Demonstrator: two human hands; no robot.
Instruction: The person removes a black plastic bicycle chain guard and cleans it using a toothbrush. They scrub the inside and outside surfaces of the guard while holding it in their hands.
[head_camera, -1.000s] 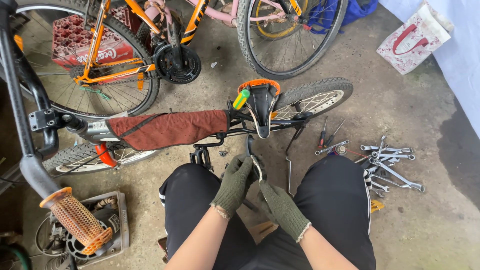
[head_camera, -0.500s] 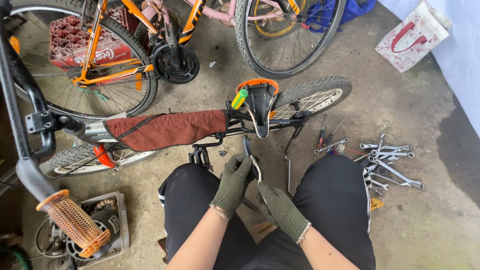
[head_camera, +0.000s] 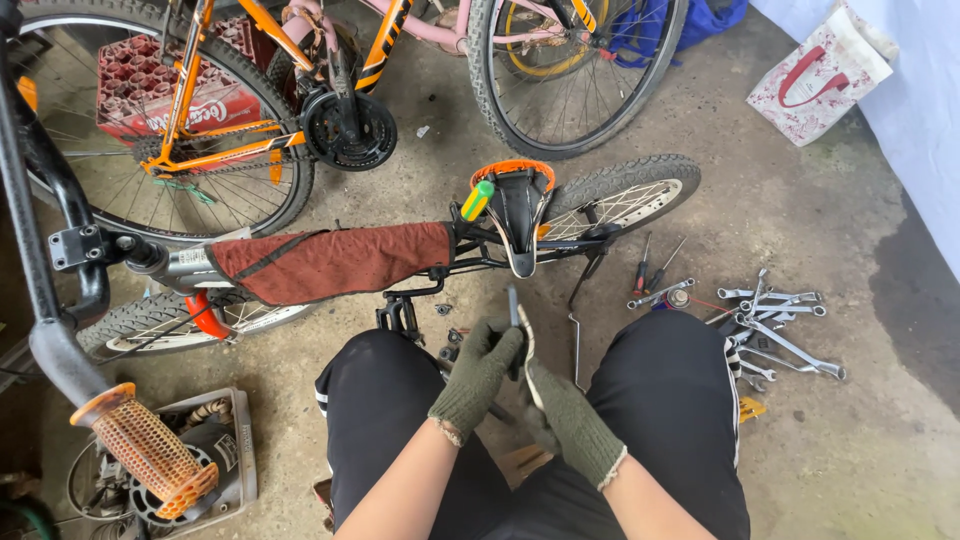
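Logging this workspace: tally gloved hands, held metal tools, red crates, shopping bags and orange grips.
Gloved hands: 2, left hand, right hand
Metal tool: 1
Red crate: 1
Shopping bag: 1
Orange grip: 1
Total: 6

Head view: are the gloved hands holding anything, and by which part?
The left hand is closed around the lower part of a thin dark tool, whose tip sticks up above the glove. The right hand presses in beside it; its own grip cannot be told.

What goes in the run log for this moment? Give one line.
left hand: grips tool | right hand: beside it | small bike: lying ahead | wrenches: right, floor
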